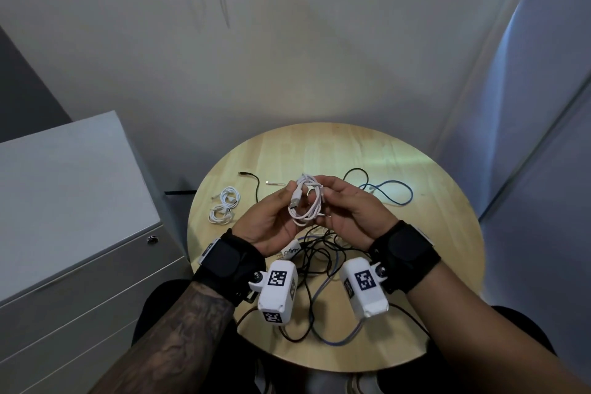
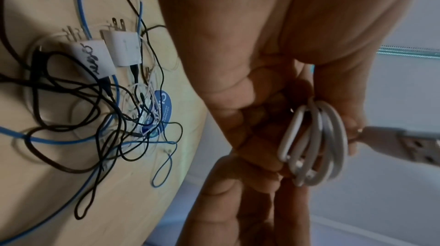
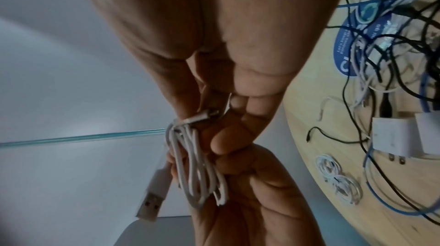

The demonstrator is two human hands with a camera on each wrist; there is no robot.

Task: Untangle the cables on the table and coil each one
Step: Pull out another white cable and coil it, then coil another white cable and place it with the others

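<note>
Holding, left hand (image 1: pixel 268 221) and right hand (image 1: pixel 351 211) close together above mid-table, both curled round one coiled white USB cable (image 1: pixel 305 201), silver plug (image 3: pixel 148 206) hanging free. Lying at nine o'clock on the round pale wooden table (image 1: pixel 447 233): two small white coiled cables (image 1: pixel 224 205). Sprawling at six o'clock beneath the hands: a black, blue and white cable tangle (image 2: pixel 114 111) with two white plug adapters (image 2: pixel 123 48). Trailing at two o'clock: a loose blue cable (image 1: pixel 396 192).
</note>
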